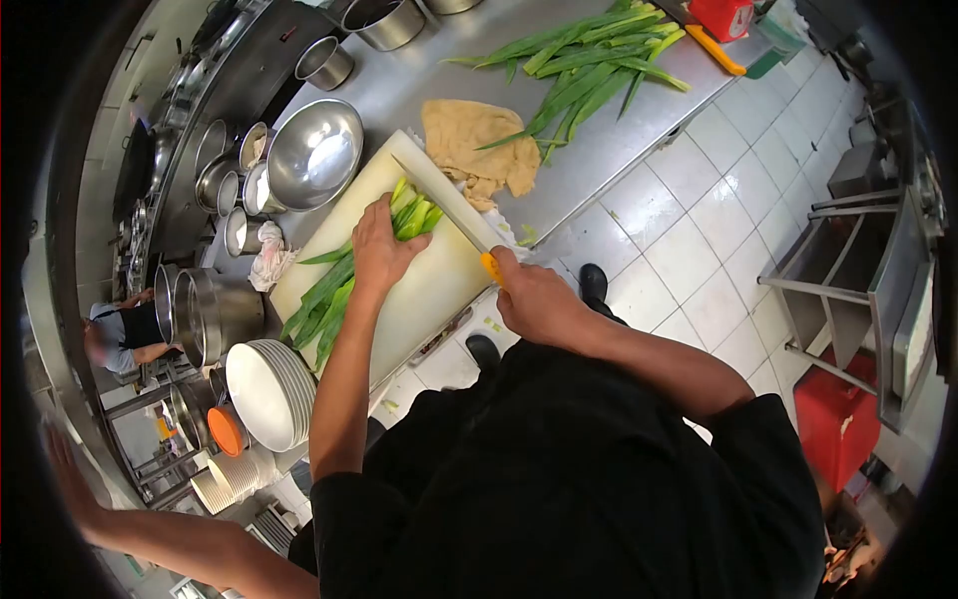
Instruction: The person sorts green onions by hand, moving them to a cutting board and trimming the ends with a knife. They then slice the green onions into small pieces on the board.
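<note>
On a white cutting board (454, 280) lies a bunch of leeks (327, 299), their pale cut ends toward the far side and the long green leaves trailing back to the near left. My left hand (384, 245) presses down on the bunch, fingers closed around it near the pale ends. A kitchen knife (451, 210) with a yellow handle is gripped in my right hand (544, 304). Its blade reaches across the right part of the board, just beyond the leek ends. A tan cloth (479, 145) lies beside the board's far right edge.
More leeks (599, 65) and a yellow-handled tool (716, 50) lie farther along the steel counter (419, 75). A steel bowl (315, 155), several pots and stacked white plates (267, 394) stand left of the board. Another person's arm (190, 539) reaches in at lower left; a co-worker (128, 334) is beyond.
</note>
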`<state>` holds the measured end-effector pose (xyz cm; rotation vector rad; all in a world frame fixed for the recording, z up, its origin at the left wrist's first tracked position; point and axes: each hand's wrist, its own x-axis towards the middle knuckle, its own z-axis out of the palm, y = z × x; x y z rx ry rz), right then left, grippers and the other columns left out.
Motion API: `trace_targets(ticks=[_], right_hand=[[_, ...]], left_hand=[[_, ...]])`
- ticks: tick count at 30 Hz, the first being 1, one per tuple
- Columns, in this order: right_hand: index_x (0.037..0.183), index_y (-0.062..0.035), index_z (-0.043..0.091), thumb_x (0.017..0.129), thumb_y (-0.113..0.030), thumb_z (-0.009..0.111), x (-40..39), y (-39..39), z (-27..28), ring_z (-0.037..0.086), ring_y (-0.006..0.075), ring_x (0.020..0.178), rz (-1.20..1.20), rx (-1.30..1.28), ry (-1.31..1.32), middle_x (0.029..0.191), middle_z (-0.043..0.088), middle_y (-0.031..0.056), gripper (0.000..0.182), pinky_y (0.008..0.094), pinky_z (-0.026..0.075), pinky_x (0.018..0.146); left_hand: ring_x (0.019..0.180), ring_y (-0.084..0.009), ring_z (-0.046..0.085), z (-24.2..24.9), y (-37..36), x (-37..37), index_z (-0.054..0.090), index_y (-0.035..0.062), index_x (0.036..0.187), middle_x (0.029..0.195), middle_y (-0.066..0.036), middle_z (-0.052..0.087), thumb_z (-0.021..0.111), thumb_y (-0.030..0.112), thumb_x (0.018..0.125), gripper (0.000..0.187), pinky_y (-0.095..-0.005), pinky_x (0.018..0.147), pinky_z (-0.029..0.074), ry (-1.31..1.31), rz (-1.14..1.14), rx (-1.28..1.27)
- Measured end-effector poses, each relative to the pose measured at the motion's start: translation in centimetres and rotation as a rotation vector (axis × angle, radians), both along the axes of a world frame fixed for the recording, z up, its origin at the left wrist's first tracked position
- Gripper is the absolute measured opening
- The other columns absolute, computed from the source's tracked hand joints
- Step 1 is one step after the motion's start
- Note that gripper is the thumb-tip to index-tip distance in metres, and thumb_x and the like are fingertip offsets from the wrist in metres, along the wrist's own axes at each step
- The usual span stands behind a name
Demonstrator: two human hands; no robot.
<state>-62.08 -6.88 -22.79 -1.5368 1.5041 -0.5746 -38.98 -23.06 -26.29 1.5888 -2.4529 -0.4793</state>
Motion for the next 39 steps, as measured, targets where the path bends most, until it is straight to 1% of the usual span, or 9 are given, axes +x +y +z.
trace_targets(ticks=[10, 13, 16, 19, 20, 24, 33, 36, 39], right_hand=[[0.130, 0.0022, 0.035, 0.087, -0.011, 0.057, -0.5, -0.7, -0.6, 0.061, 0.0503, 0.094, 0.027, 0.018, -0.094, 0.098, 0.063, 0.0335, 0.050, 0.0547, 0.048, 0.084], [0.130, 0.0019, 0.034, 0.088, -0.011, 0.056, -0.7, -0.9, -0.4, 0.061, 0.0507, 0.093, 0.036, 0.037, -0.105, 0.097, 0.063, 0.0334, 0.050, 0.0550, 0.048, 0.084], [0.130, 0.0019, 0.034, 0.089, -0.012, 0.056, -0.9, -1.1, -0.6, 0.061, 0.0508, 0.092, 0.035, 0.030, -0.087, 0.096, 0.063, 0.0328, 0.048, 0.0556, 0.047, 0.083], [0.128, 0.0029, 0.035, 0.090, -0.011, 0.054, -0.8, -1.2, -0.3, 0.061, 0.0503, 0.088, 0.034, 0.010, -0.026, 0.092, 0.064, 0.0317, 0.045, 0.0560, 0.047, 0.081], [0.127, 0.0035, 0.036, 0.091, -0.010, 0.054, -0.8, -1.4, -0.1, 0.061, 0.0501, 0.087, 0.036, 0.004, -0.004, 0.090, 0.064, 0.0312, 0.043, 0.0562, 0.047, 0.080], [0.125, 0.0059, 0.039, 0.093, -0.009, 0.052, -1.0, -1.4, 1.4, 0.062, 0.0493, 0.080, 0.058, -0.031, 0.060, 0.084, 0.064, 0.0296, 0.038, 0.0562, 0.047, 0.076], [0.125, 0.0049, 0.040, 0.092, -0.009, 0.054, -0.6, -0.1, 4.7, 0.063, 0.0475, 0.077, 0.034, 0.011, 0.178, 0.078, 0.065, 0.0271, 0.039, 0.0545, 0.049, 0.072], [0.125, 0.0039, 0.040, 0.092, -0.009, 0.055, -0.4, -0.5, 2.8, 0.063, 0.0474, 0.076, 0.022, -0.043, 0.210, 0.078, 0.065, 0.0270, 0.039, 0.0545, 0.049, 0.072], [0.125, 0.0033, 0.040, 0.091, -0.009, 0.055, 0.0, -0.3, 2.9, 0.063, 0.0475, 0.076, 0.046, 0.007, 0.217, 0.079, 0.065, 0.0271, 0.039, 0.0545, 0.049, 0.072]], left_hand=[[0.142, -0.0375, 0.030, 2.4, 1.0, -1.8, 0.023, 0.0003, 0.152, 0.147, -0.028, 0.038, 0.085, 0.054, 0.059, 0.125, -0.0526, 0.119, 0.012, -0.104, 0.102, 0.105], [0.144, -0.0356, 0.030, 2.8, 1.5, -2.1, 0.024, 0.0023, 0.153, 0.149, -0.025, 0.038, 0.074, 0.055, 0.076, 0.106, -0.0540, 0.120, 0.009, -0.081, 0.105, 0.081], [0.137, -0.0333, 0.041, 0.9, 0.6, -2.9, 0.041, 0.0067, 0.147, 0.143, -0.019, 0.049, 0.053, 0.046, 0.096, 0.066, -0.0552, 0.118, 0.014, 0.213, 0.341, 0.052], [0.122, -0.0317, 0.054, -0.7, 0.5, -4.0, 0.060, 0.0108, 0.133, 0.127, -0.012, 0.062, 0.036, 0.033, 0.105, 0.042, -0.0545, 0.113, 0.023, 0.188, 0.420, -0.134], [0.106, -0.0303, 0.059, -1.5, 0.6, -4.7, 0.068, 0.0118, 0.120, 0.112, -0.009, 0.066, 0.041, 0.029, 0.103, 0.036, -0.0513, 0.106, 0.031, 0.122, 0.395, -0.331], [0.096, -0.0266, 0.059, -2.8, 0.8, -5.0, 0.071, 0.0139, 0.115, 0.102, -0.007, 0.065, 0.050, 0.024, 0.099, 0.028, -0.0466, 0.100, 0.035, 0.086, 0.373, -0.503], [0.100, -0.0282, 0.059, -2.7, 1.2, -4.7, 0.066, 0.0105, 0.106, 0.103, -0.007, 0.066, 0.048, 0.026, 0.101, 0.024, -0.0467, 0.098, 0.036, 0.116, 0.352, -0.510], [0.106, -0.0262, 0.059, -2.4, 1.3, -4.6, 0.067, 0.0144, 0.109, 0.107, -0.005, 0.064, 0.051, 0.026, 0.099, 0.022, -0.0543, 0.107, 0.031, 0.121, 0.373, -0.431], [0.105, -0.0281, 0.060, -1.6, 1.4, -4.4, 0.068, 0.0126, 0.112, 0.109, -0.007, 0.066, 0.051, 0.024, 0.098, 0.025, -0.0566, 0.106, 0.032, 0.124, 0.344, -0.417]])
